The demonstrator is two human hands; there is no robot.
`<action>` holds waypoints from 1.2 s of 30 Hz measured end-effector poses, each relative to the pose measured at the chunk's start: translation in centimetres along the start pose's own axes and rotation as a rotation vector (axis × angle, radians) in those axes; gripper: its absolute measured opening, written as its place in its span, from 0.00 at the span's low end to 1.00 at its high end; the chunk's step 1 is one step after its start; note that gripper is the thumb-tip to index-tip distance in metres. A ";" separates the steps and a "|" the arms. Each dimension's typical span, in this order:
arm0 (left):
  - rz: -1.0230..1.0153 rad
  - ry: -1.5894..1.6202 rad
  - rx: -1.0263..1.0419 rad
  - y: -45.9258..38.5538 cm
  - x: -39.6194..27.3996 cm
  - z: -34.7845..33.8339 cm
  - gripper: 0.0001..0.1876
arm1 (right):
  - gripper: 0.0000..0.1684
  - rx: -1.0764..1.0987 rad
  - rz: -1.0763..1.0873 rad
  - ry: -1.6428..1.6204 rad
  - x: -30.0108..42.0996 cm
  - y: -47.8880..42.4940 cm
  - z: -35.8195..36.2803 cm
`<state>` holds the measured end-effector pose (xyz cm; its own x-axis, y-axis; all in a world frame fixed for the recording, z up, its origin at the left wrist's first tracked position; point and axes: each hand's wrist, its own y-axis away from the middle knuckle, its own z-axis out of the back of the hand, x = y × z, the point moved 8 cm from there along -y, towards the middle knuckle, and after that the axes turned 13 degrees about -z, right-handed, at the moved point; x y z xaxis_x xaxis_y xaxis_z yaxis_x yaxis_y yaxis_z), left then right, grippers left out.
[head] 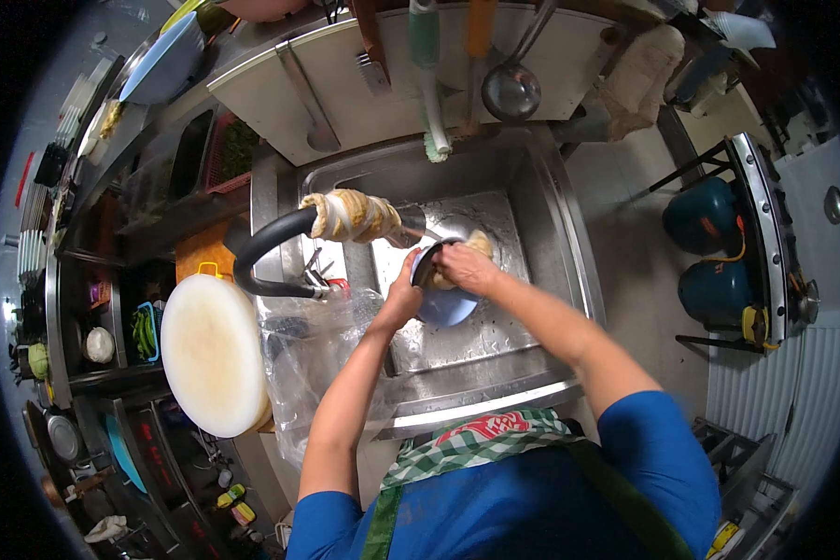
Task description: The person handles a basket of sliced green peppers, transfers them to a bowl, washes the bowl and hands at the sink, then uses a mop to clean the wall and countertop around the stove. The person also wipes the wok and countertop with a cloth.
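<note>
Over a stainless steel sink point(518, 308), my left hand point(401, 301) grips the rim of a round bowl point(449, 309), pale blue on its outside and tilted on its side. My right hand point(467, 267) reaches to the mouth of the bowl and holds a pale yellowish cloth point(479, 242), which bunches out around the fingers. Blur hides the exact fold of the cloth. A black curved faucet point(252, 241), its end wrapped in a yellowish towel point(353, 215), points at the bowl. Water drops lie on the sink floor.
Left of the sink stands a thick round white cutting board point(213, 355), with clear plastic sheeting point(308, 364) beside it. A green-handled brush point(430, 84) and a ladle point(511, 91) hang over the far sink edge. Gas cylinders point(703, 213) stand at right.
</note>
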<state>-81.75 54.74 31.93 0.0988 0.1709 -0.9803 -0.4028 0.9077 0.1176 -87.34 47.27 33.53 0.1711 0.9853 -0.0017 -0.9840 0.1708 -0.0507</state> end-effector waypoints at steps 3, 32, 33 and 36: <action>-0.289 -0.283 -0.183 -1.1 -2.2 0.8 0.29 | 0.09 -0.032 -0.640 -0.335 -1.4 1.5 0.7; 0.377 1.698 -0.152 0.1 9.0 -10.3 0.18 | 0.18 -0.177 -0.489 -0.509 0.3 6.9 8.9; 0.430 1.864 -0.322 0.9 9.2 -10.3 0.19 | 0.17 -0.240 -0.473 -0.489 0.2 5.8 9.0; 0.795 1.090 -0.316 5.5 8.2 -8.6 0.07 | 0.18 -0.319 -0.496 -0.710 -3.8 3.7 7.1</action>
<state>-90.94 57.86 23.18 -0.9466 0.0807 -0.3122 -0.2162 0.5594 0.8002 -91.97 44.19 40.48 0.3952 0.5931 0.7014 -0.7280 0.6679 -0.1546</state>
